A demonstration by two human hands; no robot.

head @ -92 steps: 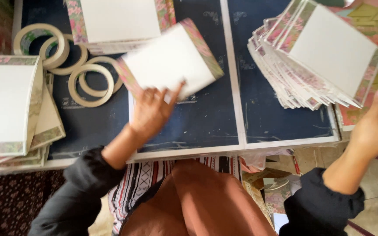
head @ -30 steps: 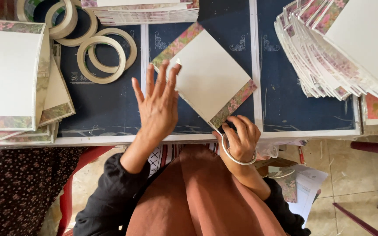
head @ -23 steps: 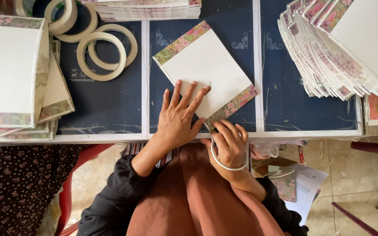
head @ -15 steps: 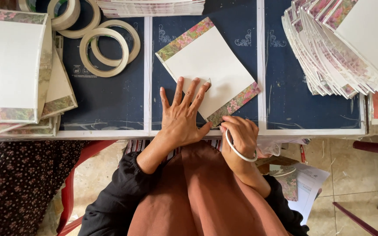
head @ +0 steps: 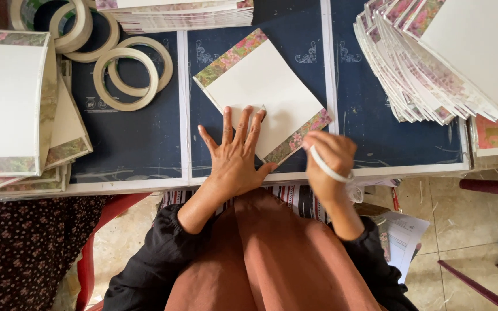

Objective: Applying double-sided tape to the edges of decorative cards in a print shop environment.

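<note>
- A dark blue table (head: 139,144) with white dividing lines fills the upper view; tiled floor (head: 474,213) shows below at 4 o'clock.
- Nearest, the person's lap in a rust-brown garment (head: 272,259) sits at 6 o'clock, with black sleeves on both arms.
- The left hand (head: 234,158) lies flat at centre, fingers spread, fingertips pressing the near corner of a white card (head: 263,92) with flowered edges.
- The right hand (head: 331,158), just at 3 o'clock of the left, is curled with fingers pinching a roll of tape (head: 328,167) at the card's near-right corner.
- The card lies tilted like a diamond on the table's middle panel.
- At 10 o'clock lie spare tape rolls (head: 128,72).
- Stacks of similar cards sit at 9 o'clock (head: 7,103), 12 o'clock (head: 185,14) and 2 o'clock (head: 445,57).
</note>
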